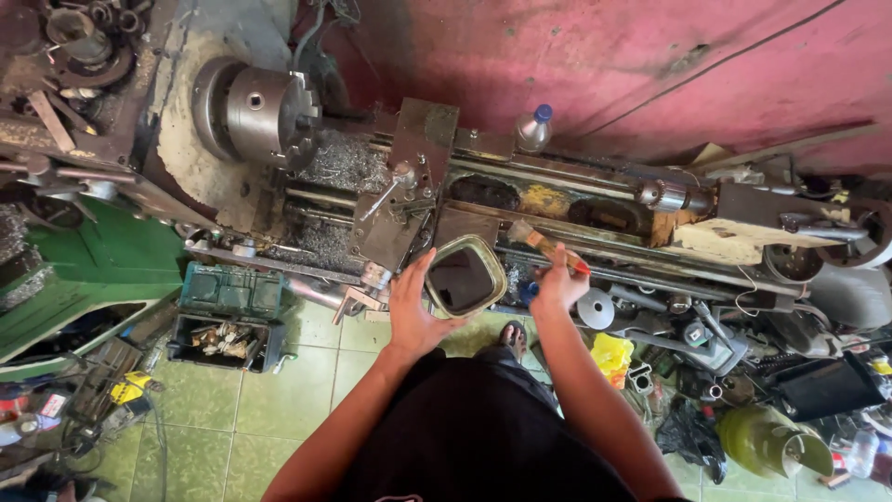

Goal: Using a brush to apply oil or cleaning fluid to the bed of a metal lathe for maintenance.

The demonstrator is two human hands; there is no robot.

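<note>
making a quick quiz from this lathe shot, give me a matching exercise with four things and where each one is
Things:
1. paintbrush
2. rounded square tin
3. plastic bottle with blue cap
4. green toolbox

Places:
A. on the green tiled floor, left of the person
B. in the right hand
C. standing at the back of the lathe, by the red wall
D. held by the left hand

Pairs: 1-B, 2-D, 3-C, 4-A
</note>
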